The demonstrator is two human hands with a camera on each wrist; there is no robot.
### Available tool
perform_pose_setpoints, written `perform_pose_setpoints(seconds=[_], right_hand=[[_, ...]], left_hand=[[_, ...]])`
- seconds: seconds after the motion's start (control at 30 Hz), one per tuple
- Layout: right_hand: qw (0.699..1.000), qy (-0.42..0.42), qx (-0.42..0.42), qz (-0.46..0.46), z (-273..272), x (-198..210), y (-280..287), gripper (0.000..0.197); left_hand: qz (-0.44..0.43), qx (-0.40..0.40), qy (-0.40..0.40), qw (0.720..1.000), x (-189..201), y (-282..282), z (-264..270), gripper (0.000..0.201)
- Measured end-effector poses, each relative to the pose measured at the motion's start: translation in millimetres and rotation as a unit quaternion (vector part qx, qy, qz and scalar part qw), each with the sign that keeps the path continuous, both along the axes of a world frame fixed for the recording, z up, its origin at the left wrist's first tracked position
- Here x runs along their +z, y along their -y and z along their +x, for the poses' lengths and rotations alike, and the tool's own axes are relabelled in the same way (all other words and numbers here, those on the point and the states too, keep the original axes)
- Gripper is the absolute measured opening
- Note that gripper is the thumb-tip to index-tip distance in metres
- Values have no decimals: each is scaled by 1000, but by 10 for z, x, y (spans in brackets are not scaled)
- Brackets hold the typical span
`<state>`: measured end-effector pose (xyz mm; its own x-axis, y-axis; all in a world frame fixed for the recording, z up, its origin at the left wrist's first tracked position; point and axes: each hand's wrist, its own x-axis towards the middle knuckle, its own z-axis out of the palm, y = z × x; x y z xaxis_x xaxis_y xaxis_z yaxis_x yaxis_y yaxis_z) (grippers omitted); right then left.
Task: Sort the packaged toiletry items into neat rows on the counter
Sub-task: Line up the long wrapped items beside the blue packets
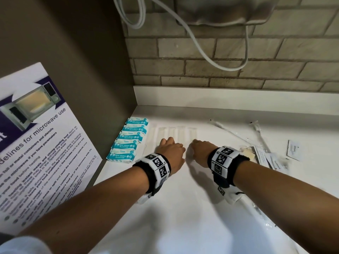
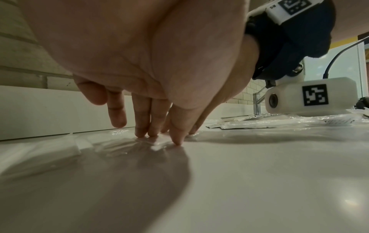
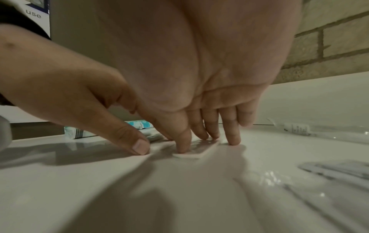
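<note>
On the white counter [image 1: 183, 208], close to the back wall, my left hand [image 1: 171, 154] and my right hand [image 1: 200, 153] sit side by side at the near ends of a row of clear-wrapped packets [image 1: 177, 133]. From the left wrist view, my left fingertips [image 2: 142, 134] point straight down onto the crinkled wrapper [image 2: 139, 143], with the thumb tip on the bare counter beside it; nothing is curled round anything. From the right wrist view, my right fingertips [image 3: 213, 135] stand the same way on a thin flat white packet [image 3: 196, 151], pressing rather than gripping. So both hands are extended, fingers fairly close together, holding nothing.

To the left of the packets, a row of blue wipe packs [image 1: 129, 140] lies along the cabinet side, already tidy. To the right, wrapped toothbrushes [image 1: 236, 133] and a loose heap of small sachets [image 1: 269, 158] remain unsorted, so I judge the job roughly half done.

These packets look very light, flat and slick in their film. I expect them to slide easily on the smooth counter and to be awkward to pinch up from flat. Nudging them by their near edges with fingertips seems the best hold; pushing too hard may skew the neighbours or crumple the film.
</note>
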<state>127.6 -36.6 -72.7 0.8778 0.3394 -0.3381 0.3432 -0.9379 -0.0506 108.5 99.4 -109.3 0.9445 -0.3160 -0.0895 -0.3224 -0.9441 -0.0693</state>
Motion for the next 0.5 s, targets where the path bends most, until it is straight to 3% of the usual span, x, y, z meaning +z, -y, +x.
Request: perform_pose_setpoints(seconds=[0.5], right_hand=[[1000, 5, 16, -25, 35, -26, -24, 31]], left_hand=[[-4, 7, -5, 1000, 2, 15, 17, 32]])
